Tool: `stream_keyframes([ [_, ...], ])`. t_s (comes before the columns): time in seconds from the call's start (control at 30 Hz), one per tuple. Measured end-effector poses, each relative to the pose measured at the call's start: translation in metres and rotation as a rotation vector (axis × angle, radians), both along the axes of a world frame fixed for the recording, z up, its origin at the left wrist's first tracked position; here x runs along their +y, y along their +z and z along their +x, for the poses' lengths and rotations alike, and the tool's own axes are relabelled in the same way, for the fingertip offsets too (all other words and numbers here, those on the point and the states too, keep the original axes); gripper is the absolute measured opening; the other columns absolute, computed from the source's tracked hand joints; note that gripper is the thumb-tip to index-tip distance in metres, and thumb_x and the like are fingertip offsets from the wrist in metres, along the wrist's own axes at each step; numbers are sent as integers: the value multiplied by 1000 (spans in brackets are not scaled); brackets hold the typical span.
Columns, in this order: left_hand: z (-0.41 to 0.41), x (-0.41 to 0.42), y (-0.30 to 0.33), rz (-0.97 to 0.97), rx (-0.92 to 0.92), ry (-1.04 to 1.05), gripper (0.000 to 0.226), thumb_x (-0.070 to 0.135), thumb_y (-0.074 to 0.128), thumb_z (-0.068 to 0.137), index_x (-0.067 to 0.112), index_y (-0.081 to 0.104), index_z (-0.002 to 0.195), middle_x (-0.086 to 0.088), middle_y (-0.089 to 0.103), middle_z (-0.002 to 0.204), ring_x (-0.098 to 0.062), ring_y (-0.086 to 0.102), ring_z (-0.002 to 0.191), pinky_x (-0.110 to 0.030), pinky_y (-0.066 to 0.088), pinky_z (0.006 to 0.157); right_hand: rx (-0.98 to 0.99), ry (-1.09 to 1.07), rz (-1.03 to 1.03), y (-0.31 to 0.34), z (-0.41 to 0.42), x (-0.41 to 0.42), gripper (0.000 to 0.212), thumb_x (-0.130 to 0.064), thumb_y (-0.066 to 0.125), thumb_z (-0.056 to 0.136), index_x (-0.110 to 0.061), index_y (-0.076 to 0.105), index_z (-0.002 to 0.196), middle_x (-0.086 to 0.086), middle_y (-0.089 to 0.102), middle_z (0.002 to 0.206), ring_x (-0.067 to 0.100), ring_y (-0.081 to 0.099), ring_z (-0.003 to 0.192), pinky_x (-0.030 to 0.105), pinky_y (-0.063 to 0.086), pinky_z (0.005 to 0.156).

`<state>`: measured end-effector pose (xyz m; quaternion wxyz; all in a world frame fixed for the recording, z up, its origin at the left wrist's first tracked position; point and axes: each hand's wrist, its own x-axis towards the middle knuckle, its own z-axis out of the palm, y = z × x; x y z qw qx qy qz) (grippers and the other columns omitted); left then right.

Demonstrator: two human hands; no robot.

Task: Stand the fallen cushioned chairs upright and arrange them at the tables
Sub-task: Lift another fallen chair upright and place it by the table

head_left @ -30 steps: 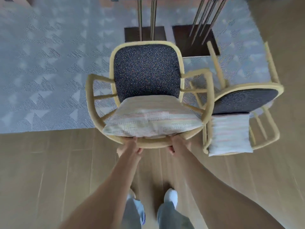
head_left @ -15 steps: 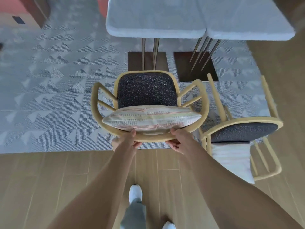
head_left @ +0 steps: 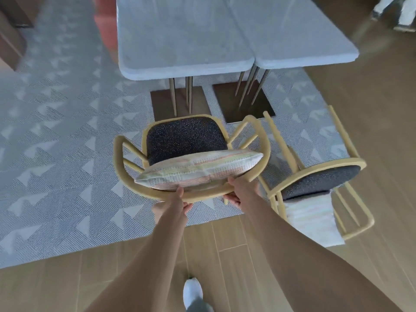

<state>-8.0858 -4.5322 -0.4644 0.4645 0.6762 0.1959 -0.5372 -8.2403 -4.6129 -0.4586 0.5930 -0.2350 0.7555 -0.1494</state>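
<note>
Two pale tables (head_left: 184, 41) stood side by side at the far end of the patterned rug (head_left: 56, 143). Near them the upright chair (head_left: 186, 138) — stiff-framed, probably light — was best gripped by its top rail, where the left hand (head_left: 174, 203) and right hand (head_left: 238, 192) clasped it. Its loose cushion (head_left: 198, 170) could slide. A second chair (head_left: 319, 176) lay fallen to the right.

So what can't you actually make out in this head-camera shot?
- Legs of the held chair: hidden beneath its seat and striped cushion.
- Fingers of the left hand and right hand: curled under the backrest rail.
- Far ends of the two tables: cut off by the top edge.
- Object at top right: blurred, cropped.
</note>
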Motion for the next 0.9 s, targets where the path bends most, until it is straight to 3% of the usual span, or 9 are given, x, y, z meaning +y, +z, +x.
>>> stream_keyframes([
  [0.07, -2, 8, 0, 20, -48, -73, 44, 34, 71, 90, 2, 60, 118, -17, 63, 121, -29, 66, 94, -40, 51, 98, 51, 26, -28, 2, -2, 4, 36, -35, 70, 93, -2, 60, 105, 12, 72, 89, 17, 66, 56, 21, 47, 38],
  [0.17, -11, 20, 11, 12, -42, -161, 35, 37, 62, 96, 2, 62, 102, -21, 63, 124, -33, 68, 91, -48, 47, 105, 185, 109, -77, 9, -13, 15, 36, -31, 70, 93, 2, 62, 106, 14, 75, 85, 20, 71, 57, 29, 59, 50],
  [0.23, -21, 23, 22, -2, -67, -158, 29, 24, 54, 102, -3, 61, 92, -25, 65, 123, -31, 68, 79, -48, 53, 95, 258, 199, -141, 22, -23, 22, 35, -29, 65, 94, 2, 66, 109, 14, 75, 88, 21, 72, 61, 35, 63, 64],
  [0.33, -46, 24, 51, -105, -132, -241, 33, 20, 51, 102, -8, 63, 114, -24, 68, 116, -35, 71, 93, -38, 57, 75, 284, 268, -232, 54, -46, 34, 35, -26, 59, 90, 4, 73, 97, 16, 77, 89, 28, 75, 79, 39, 61, 72],
  [0.43, -76, 28, 92, -216, -225, -398, 28, 16, 50, 103, -6, 65, 111, -19, 70, 97, -28, 69, 81, -26, 57, 54, 235, 256, -324, 93, -82, 53, 28, -15, 57, 89, 6, 74, 86, 17, 78, 85, 29, 76, 82, 46, 62, 80],
  [0.57, -129, 48, 135, -335, -328, -585, 18, 2, 50, 99, -6, 63, 106, -18, 68, 80, -30, 67, 70, -35, 61, 57, 143, 183, -487, 136, -150, 104, 29, -9, 52, 87, 13, 71, 89, 21, 77, 84, 22, 67, 67, 45, 60, 72],
  [0.67, -182, 77, 149, -341, -299, -666, 17, 6, 52, 97, -7, 62, 101, -20, 65, 79, -32, 64, 68, -45, 59, 68, 75, 96, -524, 153, -214, 147, 24, -11, 54, 91, 2, 74, 88, 16, 76, 80, 20, 69, 66, 41, 62, 74],
  [0.8, -265, 119, 143, -341, -295, -759, 15, 7, 53, 97, 0, 61, 88, -15, 62, 71, -27, 62, 61, -38, 57, 55, 47, -59, -535, 154, -313, 200, 16, -10, 57, 93, -7, 69, 82, 11, 70, 72, 18, 63, 56, 24, 53, 50],
  [0.9, -322, 133, 128, -300, -258, -787, 19, 7, 52, 98, 0, 60, 83, -15, 60, 69, -27, 59, 57, -32, 55, 41, 58, -134, -474, 143, -382, 223, 18, -8, 57, 92, -9, 67, 78, 10, 69, 68, 25, 63, 58, 31, 50, 58],
])
